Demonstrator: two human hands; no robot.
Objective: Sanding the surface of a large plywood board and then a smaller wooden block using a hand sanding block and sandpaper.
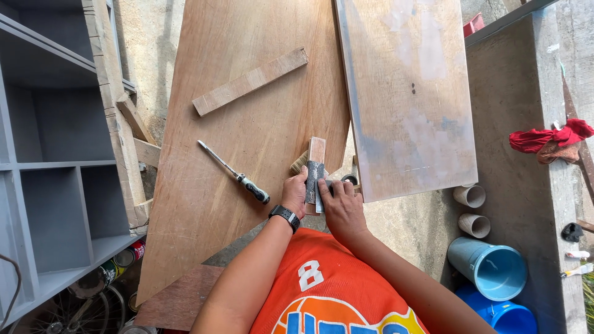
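Observation:
My left hand (pixel 295 193), with a black watch on the wrist, grips a small wooden block (pixel 316 151) wrapped in dark sandpaper (pixel 314 179). My right hand (pixel 340 207) presses on the same sandpaper from the right side. Both hands sit at the near right edge of a large brown plywood sheet (pixel 247 124). A screwdriver (pixel 235 173) with a dark handle lies on the sheet just left of my left hand. A long wooden strip (pixel 249 81) lies farther up the sheet. A brush's bristles (pixel 299 162) peek out beside the block.
A pale grey-painted board (pixel 408 93) lies to the right. A grey shelf unit (pixel 49 161) stands at left with cans (pixel 120 263) beneath. Blue buckets (pixel 492 269), short pipe pieces (pixel 471 210) and a red cloth (pixel 550 139) on a concrete ledge are at right.

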